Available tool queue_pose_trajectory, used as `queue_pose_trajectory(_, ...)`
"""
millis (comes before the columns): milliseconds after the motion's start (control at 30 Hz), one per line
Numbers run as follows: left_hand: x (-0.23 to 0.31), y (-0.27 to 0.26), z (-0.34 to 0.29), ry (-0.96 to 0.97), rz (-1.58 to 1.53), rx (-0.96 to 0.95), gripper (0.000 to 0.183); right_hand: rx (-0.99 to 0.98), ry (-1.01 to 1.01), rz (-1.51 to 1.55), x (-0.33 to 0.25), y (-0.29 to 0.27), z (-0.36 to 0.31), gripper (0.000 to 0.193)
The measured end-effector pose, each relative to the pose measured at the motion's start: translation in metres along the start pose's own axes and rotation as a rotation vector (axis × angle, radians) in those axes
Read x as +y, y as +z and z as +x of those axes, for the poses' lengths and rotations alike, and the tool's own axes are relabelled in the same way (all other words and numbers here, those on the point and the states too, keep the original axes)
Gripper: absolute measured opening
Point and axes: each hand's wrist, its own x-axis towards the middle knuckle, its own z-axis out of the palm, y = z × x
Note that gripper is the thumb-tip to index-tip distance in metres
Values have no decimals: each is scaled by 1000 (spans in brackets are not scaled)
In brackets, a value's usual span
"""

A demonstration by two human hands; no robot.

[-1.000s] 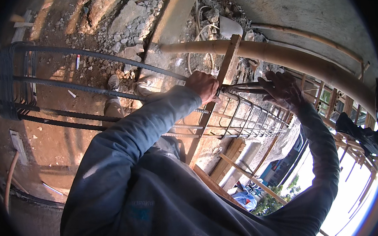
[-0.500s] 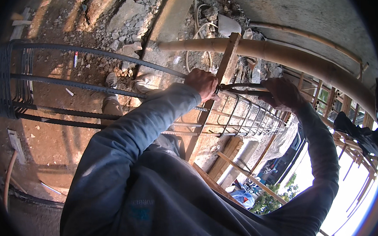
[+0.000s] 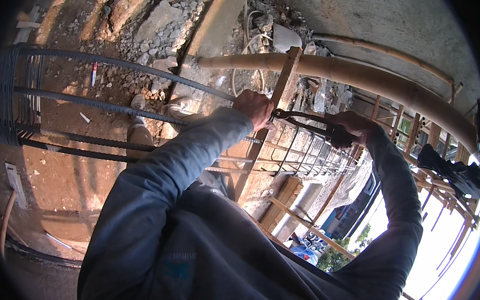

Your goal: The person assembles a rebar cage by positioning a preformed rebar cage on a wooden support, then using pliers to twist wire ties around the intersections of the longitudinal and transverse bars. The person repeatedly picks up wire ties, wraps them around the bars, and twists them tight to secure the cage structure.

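My left hand (image 3: 253, 109) is closed around the upper steel reinforcing bar (image 3: 201, 87) where it meets an upright timber (image 3: 286, 81). In my right hand (image 3: 352, 125) are the handles of a pair of pincers (image 3: 303, 118). Their jaws sit at the bar, right beside my left fingers; any wire between them is too small to make out. To the right of the timber, square stirrups (image 3: 300, 155) ring the long bars. A bundle of stirrups (image 3: 6, 100) hangs at the bars' far left end.
A thick bamboo pole (image 3: 355, 73) crosses beyond my hands, with a concrete wall (image 3: 374, 12) behind it. Broken rubble (image 3: 160, 18) lies on the ground at the upper left. Timber and bamboo scaffolding (image 3: 443, 188) stands on the right.
My right hand has dropped slightly and moved a little to the left, tilting the pincers' handles downward. My left hand keeps its grip on the bar.
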Motion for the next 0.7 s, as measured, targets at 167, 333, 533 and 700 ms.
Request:
queue_pose_trajectory(167, 0, 0, 1, -10, 26, -6, 59, 150, -321, -589, 1, 25, -16, 59)
queue_pose_trajectory(333, -1, 1, 0, 11, 63, 53, 58, 717, -799, -1359, 9, 30, -22, 56)
queue_pose_trajectory(533, -1, -2, -6, 42, 91, 114, 61, 553, -738, -1303, 23, 15, -8, 33)
queue_pose_trajectory(700, 5, -15, -5, 33, 107, 15, 66, 149, -178, 360, 77, 22, 5, 44)
